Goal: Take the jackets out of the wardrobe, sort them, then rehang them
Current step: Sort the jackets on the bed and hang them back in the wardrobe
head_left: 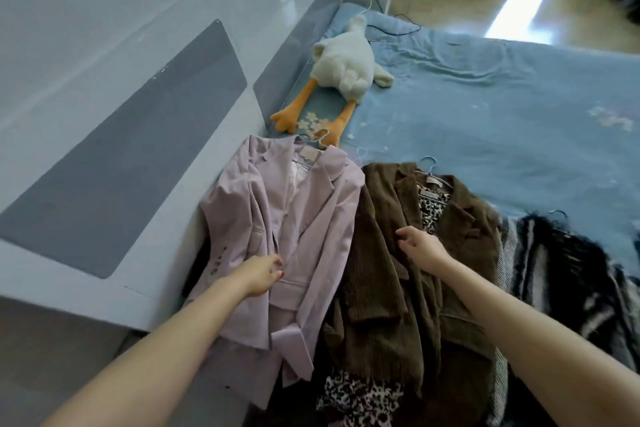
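Two bare arms reach forward over jackets laid side by side on the blue bedspread. The left hand rests palm down on the front of the lilac jacket, fingers curled into the cloth; whether it pinches the fabric cannot be told. The right hand lies on the brown corduroy jacket, fingers loosely bent, gripping nothing. Both jackets sit on wire hangers. Further right lies a black-and-white striped garment. A plush goose lies beyond

Three jackets, one plush goose, two hands.
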